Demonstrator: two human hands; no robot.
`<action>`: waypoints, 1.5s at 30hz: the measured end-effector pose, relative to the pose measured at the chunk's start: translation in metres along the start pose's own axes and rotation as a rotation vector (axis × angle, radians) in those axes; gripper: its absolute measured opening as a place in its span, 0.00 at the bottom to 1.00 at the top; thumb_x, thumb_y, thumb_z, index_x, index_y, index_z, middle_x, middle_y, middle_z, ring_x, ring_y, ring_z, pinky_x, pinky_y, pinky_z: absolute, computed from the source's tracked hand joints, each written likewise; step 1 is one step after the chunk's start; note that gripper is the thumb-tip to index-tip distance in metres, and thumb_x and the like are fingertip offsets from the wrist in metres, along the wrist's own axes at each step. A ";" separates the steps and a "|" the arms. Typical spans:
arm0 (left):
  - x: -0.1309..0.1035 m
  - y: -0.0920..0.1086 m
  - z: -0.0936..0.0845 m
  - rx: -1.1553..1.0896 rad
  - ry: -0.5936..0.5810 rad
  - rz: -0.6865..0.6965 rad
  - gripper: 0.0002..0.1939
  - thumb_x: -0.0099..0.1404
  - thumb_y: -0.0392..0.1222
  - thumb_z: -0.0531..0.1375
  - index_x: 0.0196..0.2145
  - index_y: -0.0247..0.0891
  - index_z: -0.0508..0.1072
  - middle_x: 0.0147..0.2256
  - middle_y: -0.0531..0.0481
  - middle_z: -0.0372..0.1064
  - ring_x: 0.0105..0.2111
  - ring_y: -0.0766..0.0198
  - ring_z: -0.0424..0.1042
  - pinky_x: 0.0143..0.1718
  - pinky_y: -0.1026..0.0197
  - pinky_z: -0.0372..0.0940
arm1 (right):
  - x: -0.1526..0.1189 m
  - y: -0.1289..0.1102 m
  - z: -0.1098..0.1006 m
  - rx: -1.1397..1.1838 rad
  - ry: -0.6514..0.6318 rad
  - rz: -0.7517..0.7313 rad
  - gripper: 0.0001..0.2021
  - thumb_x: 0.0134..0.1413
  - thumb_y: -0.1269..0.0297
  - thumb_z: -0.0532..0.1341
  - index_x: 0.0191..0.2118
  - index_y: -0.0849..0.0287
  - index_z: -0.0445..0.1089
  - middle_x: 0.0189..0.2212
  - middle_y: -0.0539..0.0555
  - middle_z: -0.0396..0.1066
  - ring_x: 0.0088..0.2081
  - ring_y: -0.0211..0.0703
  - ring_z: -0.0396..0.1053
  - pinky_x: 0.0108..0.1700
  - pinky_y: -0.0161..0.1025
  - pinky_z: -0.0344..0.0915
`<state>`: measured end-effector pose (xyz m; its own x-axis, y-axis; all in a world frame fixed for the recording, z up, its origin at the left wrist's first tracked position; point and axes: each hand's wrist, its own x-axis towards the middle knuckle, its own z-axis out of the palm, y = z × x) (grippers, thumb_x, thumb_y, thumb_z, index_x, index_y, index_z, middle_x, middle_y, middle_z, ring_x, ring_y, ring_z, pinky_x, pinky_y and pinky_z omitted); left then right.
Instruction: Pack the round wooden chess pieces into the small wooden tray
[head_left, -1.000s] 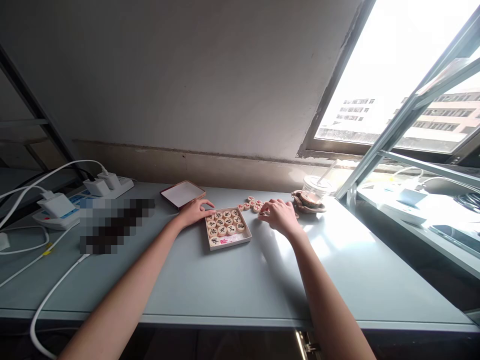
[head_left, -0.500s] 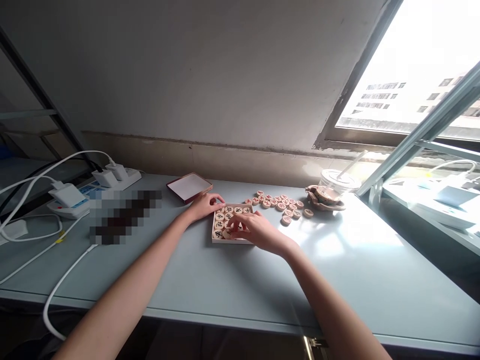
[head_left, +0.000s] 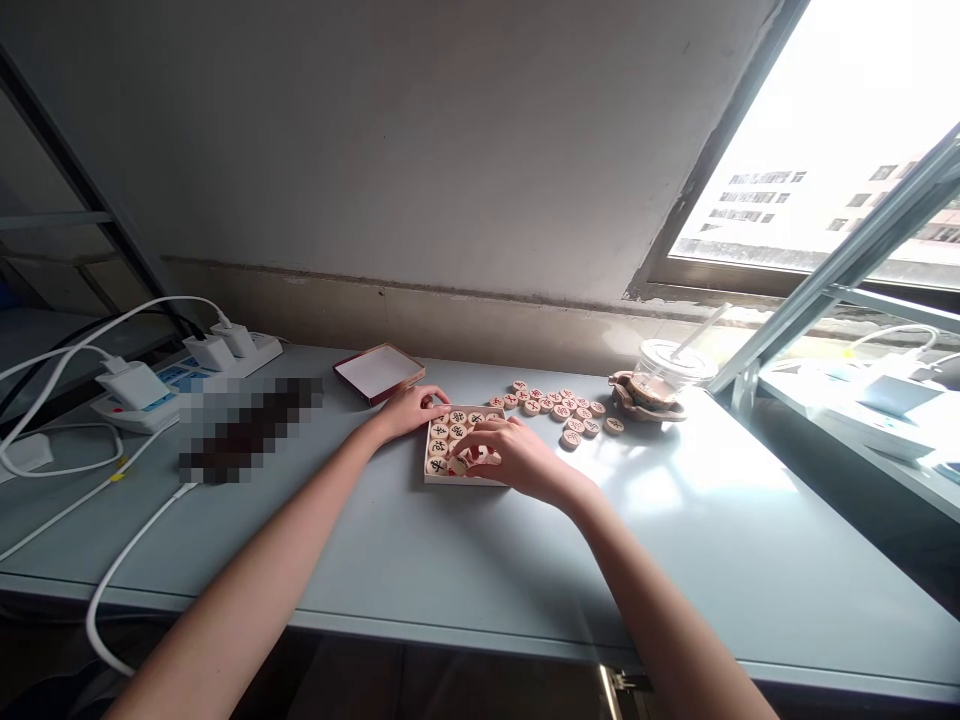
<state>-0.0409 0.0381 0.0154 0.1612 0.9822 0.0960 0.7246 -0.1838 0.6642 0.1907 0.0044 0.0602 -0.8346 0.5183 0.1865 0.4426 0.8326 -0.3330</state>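
Round wooden discs (head_left: 457,417), square box (head_left: 461,480), left fingers (head_left: 436,398) at edge, right fingers (head_left: 486,438) curled inside, grips unclear

Single head-worn view, near desk (head_left: 375,560), facing forward and down; wall (head_left: 390,150) ahead, window (head_left: 795,130) upper right.

Strong daylight entered through the window (head_left: 810,190) at right, its panes burnt nearly white, while the wall (head_left: 375,150) lay dim grey. Glare bleached the desk (head_left: 720,475); a soft shadow fell beside the right forearm (head_left: 652,580). Small xiangqi pieces (head_left: 614,426) looked slightly soft. Pixelation masked a left-hand patch; wide-angle stretching marked the edges.
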 end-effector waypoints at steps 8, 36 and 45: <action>-0.001 0.002 -0.001 -0.036 -0.012 0.016 0.18 0.58 0.56 0.56 0.38 0.40 0.73 0.29 0.52 0.71 0.29 0.65 0.66 0.30 0.65 0.57 | -0.001 -0.007 -0.001 -0.018 -0.026 -0.008 0.13 0.57 0.72 0.58 0.47 0.53 0.71 0.42 0.53 0.73 0.41 0.42 0.69 0.45 0.39 0.58; -0.001 0.003 0.000 0.024 0.004 -0.022 0.20 0.57 0.58 0.55 0.37 0.41 0.73 0.27 0.53 0.68 0.28 0.64 0.65 0.29 0.64 0.54 | -0.005 0.018 -0.006 -0.121 -0.002 0.205 0.05 0.54 0.65 0.61 0.29 0.55 0.73 0.33 0.50 0.73 0.37 0.41 0.67 0.48 0.42 0.53; -0.001 0.001 0.000 0.014 -0.013 -0.005 0.21 0.58 0.58 0.53 0.38 0.41 0.73 0.25 0.53 0.65 0.28 0.63 0.64 0.28 0.64 0.54 | -0.016 0.033 -0.020 0.005 0.014 0.287 0.06 0.52 0.58 0.63 0.32 0.54 0.72 0.35 0.48 0.72 0.37 0.39 0.65 0.46 0.40 0.56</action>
<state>-0.0401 0.0369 0.0160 0.1657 0.9827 0.0831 0.7347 -0.1792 0.6543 0.2249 0.0273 0.0644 -0.6707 0.7354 0.0969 0.6585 0.6505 -0.3786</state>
